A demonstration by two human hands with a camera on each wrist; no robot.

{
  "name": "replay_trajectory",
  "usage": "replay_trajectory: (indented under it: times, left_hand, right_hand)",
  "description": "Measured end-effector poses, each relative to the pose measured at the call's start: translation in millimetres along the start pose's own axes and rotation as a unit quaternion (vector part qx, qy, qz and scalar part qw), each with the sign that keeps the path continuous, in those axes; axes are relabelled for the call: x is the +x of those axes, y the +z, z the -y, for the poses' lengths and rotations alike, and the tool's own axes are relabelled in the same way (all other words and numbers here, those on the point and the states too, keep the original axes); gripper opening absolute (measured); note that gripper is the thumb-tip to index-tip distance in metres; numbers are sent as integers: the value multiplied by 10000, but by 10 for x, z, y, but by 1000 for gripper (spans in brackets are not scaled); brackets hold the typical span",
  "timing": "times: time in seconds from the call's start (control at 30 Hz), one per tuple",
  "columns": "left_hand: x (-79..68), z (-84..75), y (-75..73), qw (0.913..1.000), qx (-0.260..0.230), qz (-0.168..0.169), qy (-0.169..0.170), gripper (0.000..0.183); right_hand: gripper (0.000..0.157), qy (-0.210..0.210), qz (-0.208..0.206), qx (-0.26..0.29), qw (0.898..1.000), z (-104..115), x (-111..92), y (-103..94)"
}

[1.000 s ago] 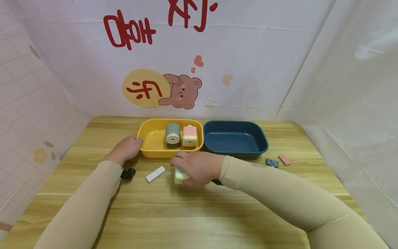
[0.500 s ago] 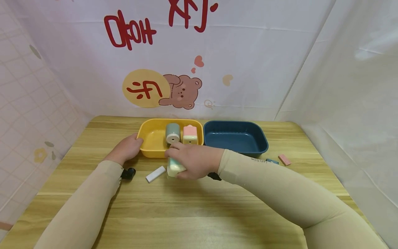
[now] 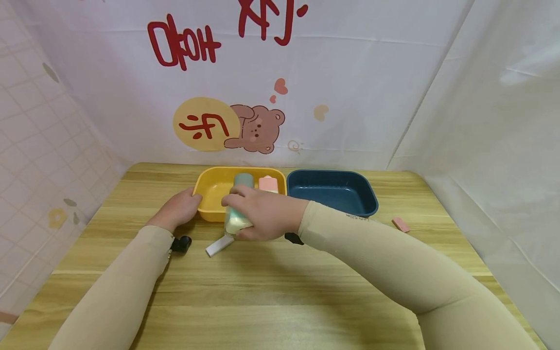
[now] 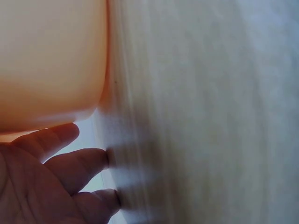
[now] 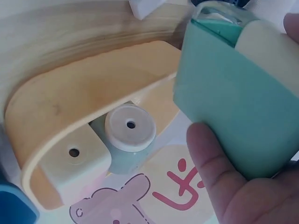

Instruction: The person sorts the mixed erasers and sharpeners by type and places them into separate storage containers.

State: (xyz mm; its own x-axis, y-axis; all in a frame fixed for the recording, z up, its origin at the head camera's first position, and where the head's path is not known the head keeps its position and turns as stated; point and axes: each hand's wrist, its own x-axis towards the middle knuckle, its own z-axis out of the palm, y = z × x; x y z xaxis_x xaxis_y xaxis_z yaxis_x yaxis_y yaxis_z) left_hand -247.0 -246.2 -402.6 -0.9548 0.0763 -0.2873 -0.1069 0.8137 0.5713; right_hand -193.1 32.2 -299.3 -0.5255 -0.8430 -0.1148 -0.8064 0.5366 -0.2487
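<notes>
My right hand grips a mint-green and cream pencil sharpener, held over the front rim of the yellow bin. In the right wrist view the sharpener shows a clear part at one end, and the thumb lies along its side. Inside the bin are a grey-green pencil sharpener and a pink and cream one, both partly covered by my right hand in the head view. At the bin's left end, my left hand holds the wall, with fingers seen beside it in the left wrist view.
A navy bin stands against the yellow one's right side. A white eraser-like block lies in front of the yellow bin. Far right on the table is a small pink block. A printed white cloth hangs behind.
My right hand has lifted the mint-green pencil sharpener off the table and carried it left and away to the yellow bin's front rim. The left hand stays in place.
</notes>
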Motion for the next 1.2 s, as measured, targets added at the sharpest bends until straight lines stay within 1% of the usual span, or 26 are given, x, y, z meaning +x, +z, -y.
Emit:
replay_trajectory:
  times: [0.13, 0.4, 0.8, 1.0, 1.2]
  left_hand:
    - [1, 10, -1, 10000, -6, -40, 55, 55]
    - [5, 23, 5, 10000, -58, -8, 68, 54]
    - [-13, 23, -4, 9998, -15, -25, 203, 57]
    - [0, 38, -7, 9998, 29, -6, 180, 59]
    - [17, 44, -7, 9997, 53, -25, 221, 59]
  right_hand:
    - [70, 9, -102, -49, 9999, -2, 74, -32]
    - [72, 155, -219, -223, 9994, -15, 225, -74]
    - [72, 206, -588, -290, 9976, -82, 455, -81]
    - [75, 371, -565, -268, 9973, -110, 557, -91]
    - [80, 401, -565, -331, 9970, -143, 644, -69]
